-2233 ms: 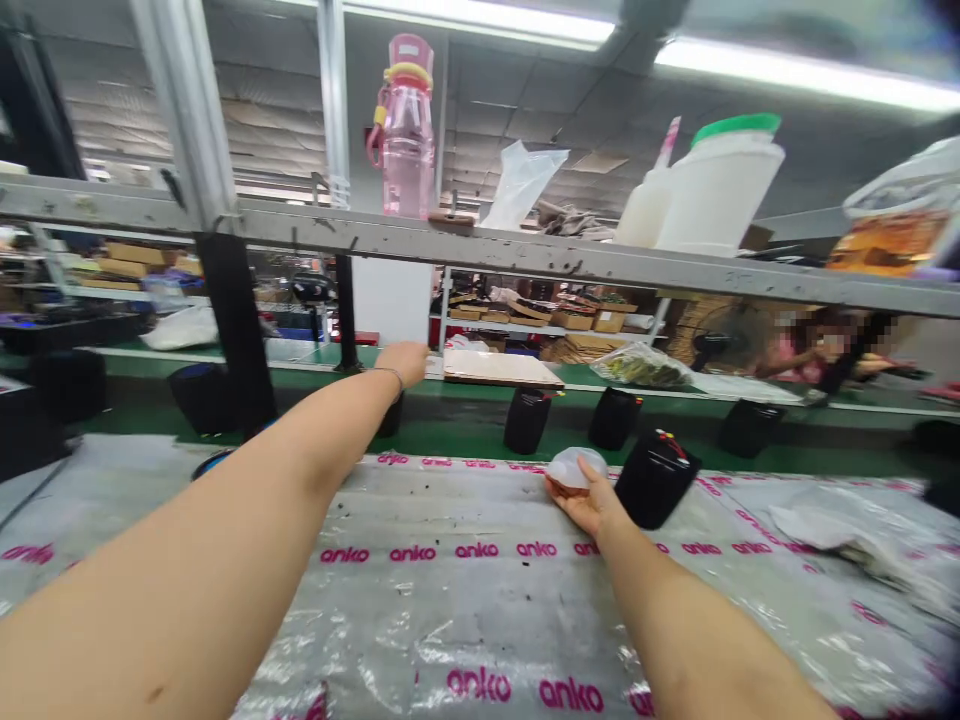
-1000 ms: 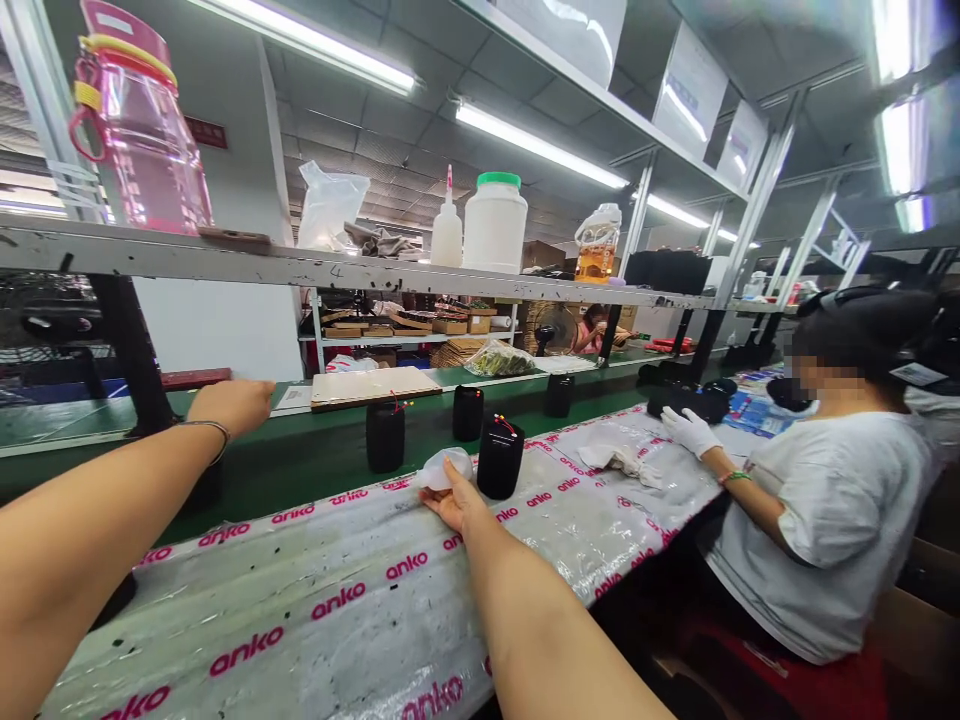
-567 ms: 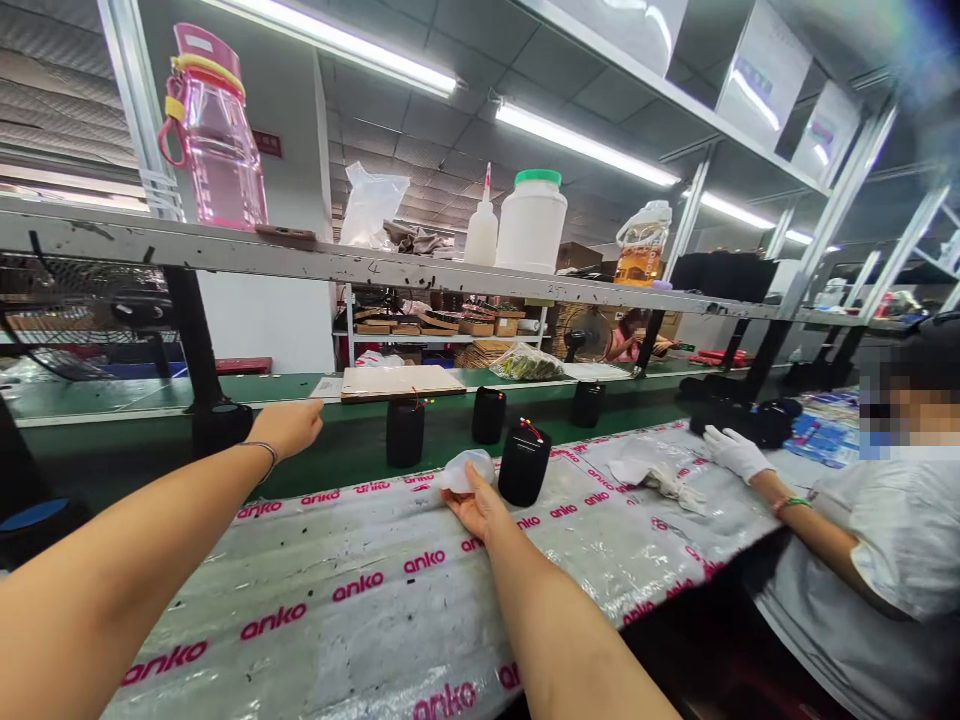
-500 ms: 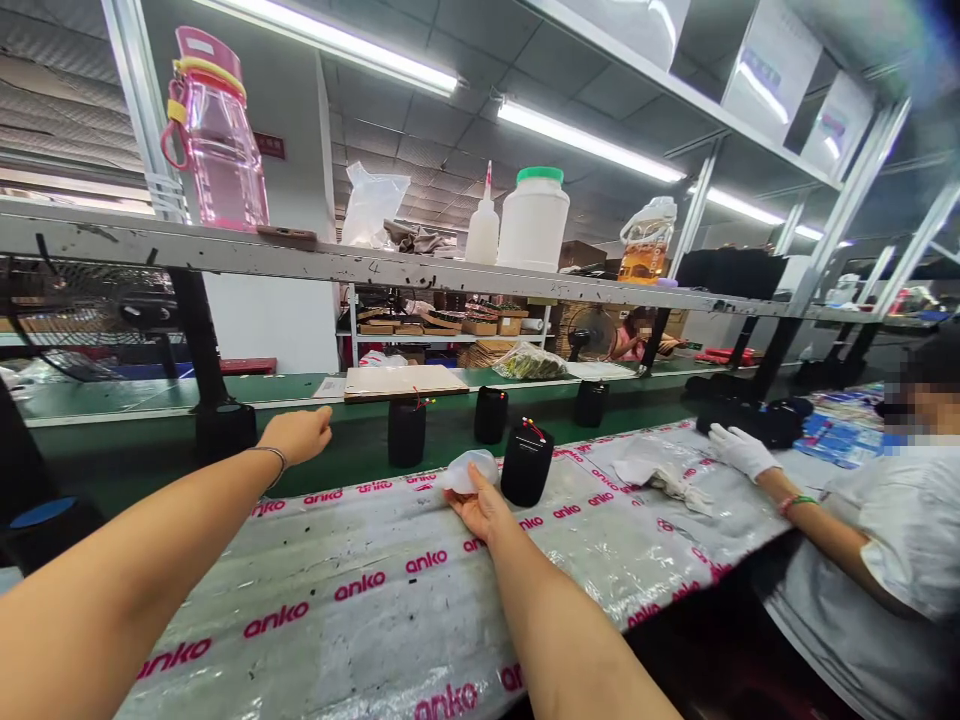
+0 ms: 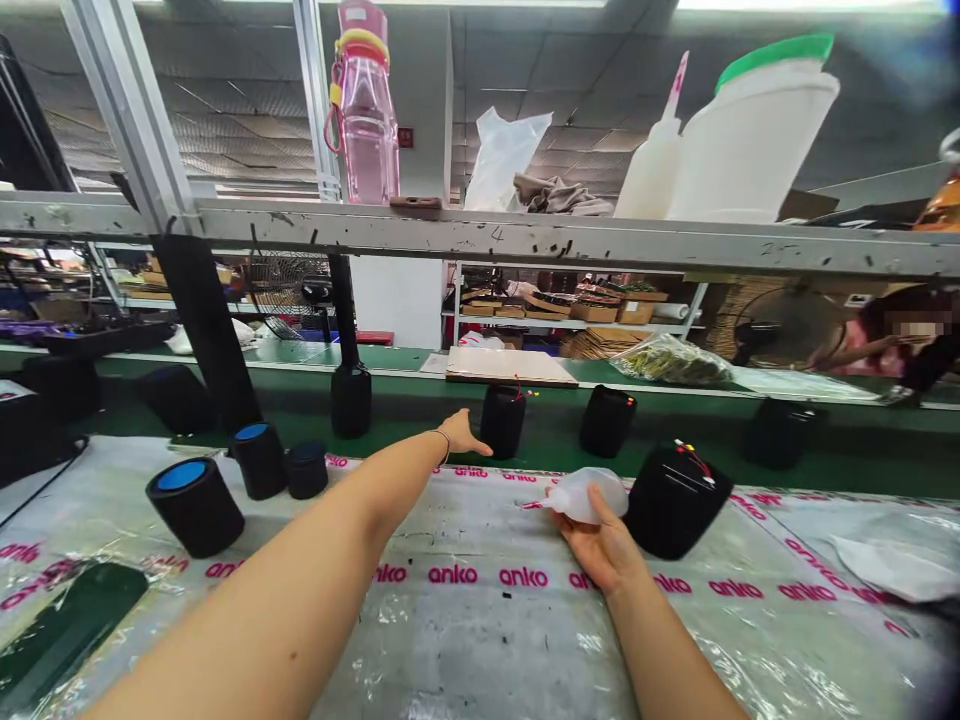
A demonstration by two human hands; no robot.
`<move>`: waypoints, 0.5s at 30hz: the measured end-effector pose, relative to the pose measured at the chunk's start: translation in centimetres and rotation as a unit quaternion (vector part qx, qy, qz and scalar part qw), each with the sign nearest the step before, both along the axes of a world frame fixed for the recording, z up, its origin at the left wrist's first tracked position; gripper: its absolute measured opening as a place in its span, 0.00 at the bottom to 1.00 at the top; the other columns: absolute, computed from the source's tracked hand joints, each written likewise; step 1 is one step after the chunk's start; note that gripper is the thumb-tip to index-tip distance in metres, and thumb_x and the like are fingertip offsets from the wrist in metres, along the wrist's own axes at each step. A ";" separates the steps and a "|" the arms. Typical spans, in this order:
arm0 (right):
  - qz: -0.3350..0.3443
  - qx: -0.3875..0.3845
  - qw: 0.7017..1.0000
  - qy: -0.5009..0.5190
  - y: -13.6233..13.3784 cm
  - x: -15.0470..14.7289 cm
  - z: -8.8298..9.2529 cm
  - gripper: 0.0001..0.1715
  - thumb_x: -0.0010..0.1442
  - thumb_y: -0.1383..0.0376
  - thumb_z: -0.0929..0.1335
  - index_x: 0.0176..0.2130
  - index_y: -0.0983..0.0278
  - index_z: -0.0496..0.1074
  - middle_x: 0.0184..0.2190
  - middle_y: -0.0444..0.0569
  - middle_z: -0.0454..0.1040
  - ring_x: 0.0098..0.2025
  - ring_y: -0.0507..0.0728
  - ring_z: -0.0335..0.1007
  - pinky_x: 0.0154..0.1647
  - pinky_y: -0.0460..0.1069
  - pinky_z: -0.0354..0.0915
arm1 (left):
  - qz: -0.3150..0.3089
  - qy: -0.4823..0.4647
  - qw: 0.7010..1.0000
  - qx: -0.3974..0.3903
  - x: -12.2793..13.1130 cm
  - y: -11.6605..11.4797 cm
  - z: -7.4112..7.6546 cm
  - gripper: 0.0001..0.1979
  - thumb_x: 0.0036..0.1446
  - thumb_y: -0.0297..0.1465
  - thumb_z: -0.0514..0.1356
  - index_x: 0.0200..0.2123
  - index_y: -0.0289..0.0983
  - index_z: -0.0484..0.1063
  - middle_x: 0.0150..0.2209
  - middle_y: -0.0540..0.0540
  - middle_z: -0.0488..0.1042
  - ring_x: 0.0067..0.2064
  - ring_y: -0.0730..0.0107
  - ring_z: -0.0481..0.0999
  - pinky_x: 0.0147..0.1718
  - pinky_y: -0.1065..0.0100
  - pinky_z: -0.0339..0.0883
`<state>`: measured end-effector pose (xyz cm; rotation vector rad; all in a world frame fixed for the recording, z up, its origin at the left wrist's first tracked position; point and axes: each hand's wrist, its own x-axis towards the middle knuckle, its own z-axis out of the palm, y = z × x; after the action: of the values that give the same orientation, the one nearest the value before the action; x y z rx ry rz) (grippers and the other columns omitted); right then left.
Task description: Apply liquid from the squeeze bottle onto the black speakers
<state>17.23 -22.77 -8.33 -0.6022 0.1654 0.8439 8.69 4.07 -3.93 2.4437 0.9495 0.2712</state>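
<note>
- Two hands out: left hand [image 5: 459,434] open, fingers extended toward upright black cylinder [image 5: 502,420], just beyond it and nearer than the right.
- Right hand [image 5: 600,545] grips translucent squeeze bottle [image 5: 586,494], nozzle pointing left.

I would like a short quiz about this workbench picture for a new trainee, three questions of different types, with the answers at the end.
1. True or false: the right hand holds a small translucent squeeze bottle.
2. Multiple choice: the left hand reaches toward which thing? A) the pink water bottle on the shelf; B) a black cylindrical speaker with red wires on the green belt; C) the blue-topped black cylinder.
3. Fill in: the word printed in pink on the plastic sheet over the bench is ____.

Key: 1 true. 2 B; the open fingers are close beside it, and contact cannot be told. 3 anko.
</note>
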 end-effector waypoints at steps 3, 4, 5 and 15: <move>-0.011 0.015 0.999 0.033 -0.1 -0.2 0.3 0.29 0.84 0.68 0.57 0.77 0.72 0.47 0.51 0.60 0.49 0.60 0.56 0.44 0.69 0.60 0.42 | -0.007 -0.043 0.998 -0.045 1.5 -0.3 -1.0 0.22 0.63 0.39 0.60 0.57 0.36 0.66 0.57 0.39 0.69 0.55 0.57 0.72 0.53 0.50 0.71; -0.010 0.020 0.999 0.039 -0.1 -0.2 0.4 0.29 0.84 0.68 0.57 0.77 0.72 0.47 0.51 0.60 0.49 0.60 0.57 0.44 0.69 0.61 0.42 | -0.011 -0.059 0.997 -0.058 1.9 -0.6 -1.4 0.22 0.63 0.39 0.60 0.56 0.36 0.67 0.56 0.40 0.69 0.54 0.58 0.73 0.52 0.50 0.71; -0.010 0.024 0.999 0.044 -0.1 -0.2 0.4 0.29 0.84 0.68 0.57 0.77 0.71 0.47 0.51 0.60 0.49 0.60 0.57 0.44 0.69 0.61 0.42 | -0.013 -0.074 0.995 -0.070 2.3 -1.0 -1.7 0.21 0.63 0.39 0.60 0.56 0.36 0.67 0.56 0.40 0.70 0.54 0.59 0.73 0.52 0.51 0.72; -0.034 0.005 0.998 0.045 -0.8 -1.2 2.1 0.27 0.87 0.63 0.51 0.78 0.64 0.44 0.51 0.59 0.49 0.60 0.56 0.45 0.69 0.61 0.40 | 0.012 -0.123 0.983 -0.133 -0.6 -3.7 1.6 0.19 0.63 0.40 0.60 0.51 0.34 0.70 0.50 0.42 0.74 0.49 0.63 0.76 0.48 0.55 0.73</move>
<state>16.02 -23.54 -6.22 -0.5457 0.2618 0.8055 8.10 0.33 -2.36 2.0995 0.8485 0.4156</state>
